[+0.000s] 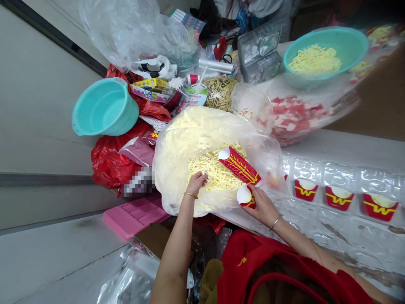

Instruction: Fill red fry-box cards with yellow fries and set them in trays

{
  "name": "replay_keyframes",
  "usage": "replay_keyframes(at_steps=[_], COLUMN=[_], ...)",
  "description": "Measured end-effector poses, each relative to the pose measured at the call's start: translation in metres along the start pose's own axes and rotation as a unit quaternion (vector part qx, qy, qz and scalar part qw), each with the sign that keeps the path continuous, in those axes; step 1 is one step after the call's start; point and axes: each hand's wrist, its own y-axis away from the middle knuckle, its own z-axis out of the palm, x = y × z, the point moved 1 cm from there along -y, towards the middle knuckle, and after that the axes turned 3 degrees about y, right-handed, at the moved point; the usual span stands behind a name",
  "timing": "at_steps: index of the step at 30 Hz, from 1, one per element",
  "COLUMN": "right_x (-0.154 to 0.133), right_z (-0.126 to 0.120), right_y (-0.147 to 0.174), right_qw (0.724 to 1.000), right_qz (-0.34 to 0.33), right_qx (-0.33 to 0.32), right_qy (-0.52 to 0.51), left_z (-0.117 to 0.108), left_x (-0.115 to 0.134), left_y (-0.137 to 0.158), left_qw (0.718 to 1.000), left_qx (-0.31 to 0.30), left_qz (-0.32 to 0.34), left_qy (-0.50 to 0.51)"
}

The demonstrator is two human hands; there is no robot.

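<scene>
A large clear plastic bag (172,169) lies open, full of pale yellow fry-shaped pieces (218,171). My left hand (198,181) reaches into it, fingers pinched together at the surface of the pieces; what is between the fingertips is too small to make out. At the bag's near right edge, my right hand (262,207) grips a small red fry carton (245,196) with a yellow zigzag, its white inside facing up and left. A stack of nested red cartons (238,164) rests slantwise on the pieces, just beyond my right hand.
Clear blister trays (340,175) with several filled red cartons (338,196) lie at right. One turquoise basin (106,107) stands at left; another turquoise basin (354,46) holds yellow pieces at back right. A bag of red and white pieces (294,114) sits behind. Pink foam (133,217) lies at near left.
</scene>
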Motion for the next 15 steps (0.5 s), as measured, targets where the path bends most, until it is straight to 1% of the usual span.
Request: replay_keyframes(at_steps=[6,9,11,13,15], right_x=[-0.003,-0.01,-0.017,-0.026,-0.033], right_z=[0.001,0.002,0.002,0.002,0.002], right_y=[-0.003,-0.009,-0.016,-0.023,-0.029], right_qw=[1.0,1.0,1.0,1.0,1.0], right_qz=[-0.009,-0.002,0.0,-0.01,-0.024], right_qx=[0.007,0.004,0.0,-0.001,0.004], right_qy=[0.014,0.022,0.021,0.012,0.004], left_z=[0.003,0.013,0.025,0.039,0.054], left_x=[0.02,0.035,0.043,0.047,0.048], left_y=[0.022,0.041,0.054,0.064,0.069], left_qw=[0.998,0.989,0.98,0.972,0.969], left_qx=[-0.048,-0.117,-0.175,-0.225,-0.245], left_qz=[-0.027,-0.037,-0.04,-0.025,0.021], left_qy=[0.03,0.077,0.09,0.053,-0.016])
